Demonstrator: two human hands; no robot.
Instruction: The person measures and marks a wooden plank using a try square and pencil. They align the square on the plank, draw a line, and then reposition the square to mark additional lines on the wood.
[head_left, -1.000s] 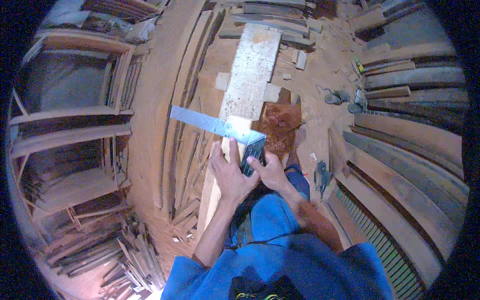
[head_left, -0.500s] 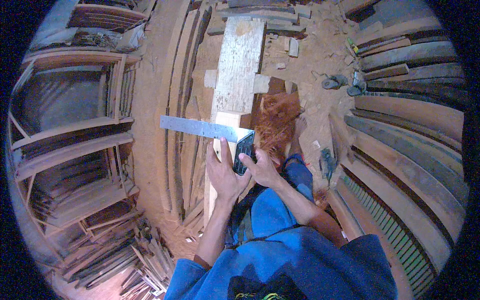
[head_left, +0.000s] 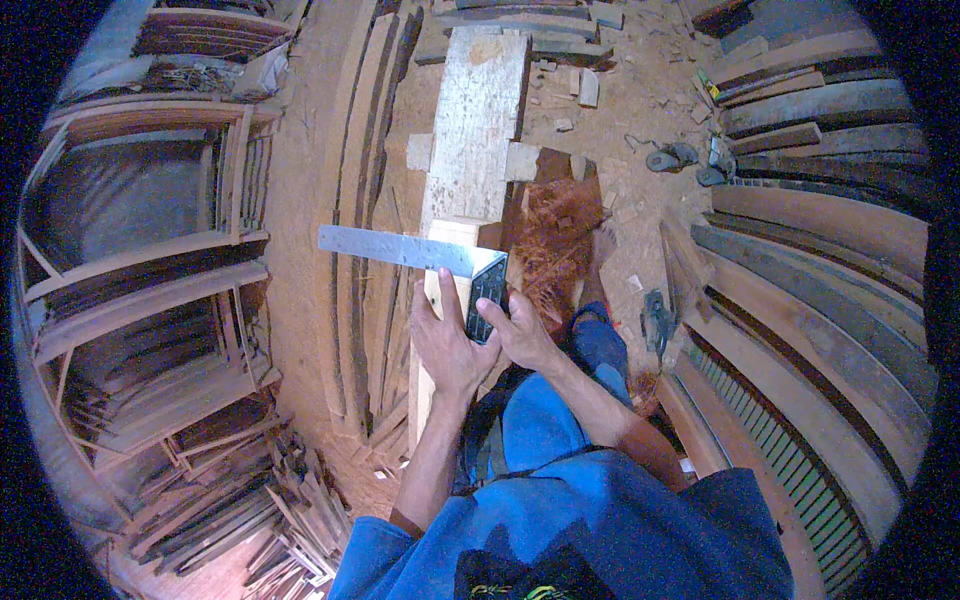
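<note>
A try square [head_left: 395, 247] with a wide metal blade and a black stock lies across a pale length of timber [head_left: 455, 232]. Its blade sticks out to the left beyond the wood, and its stock runs along the timber's right side. My left hand [head_left: 450, 350] clasps timber and square together, the index finger stretched up to the blade's lower edge, other fingers over the wood's left side. My right hand [head_left: 525, 335] grips the stock from the right, thumb pressed on its face. The fingers behind the stock are partly hidden.
The timber rests on a worn whitish plank [head_left: 475, 130]. Reddish shavings [head_left: 560, 225] heap to its right, near my foot. A dark power tool [head_left: 655, 325] and a pair of sandals [head_left: 690, 160] lie on the dusty floor. Stacked boards [head_left: 820, 220] line the right; wooden frames [head_left: 150, 260] stand left.
The view has shifted very slightly. Both hands keep their hold, and the try square stays across the timber in nearly the same place.
</note>
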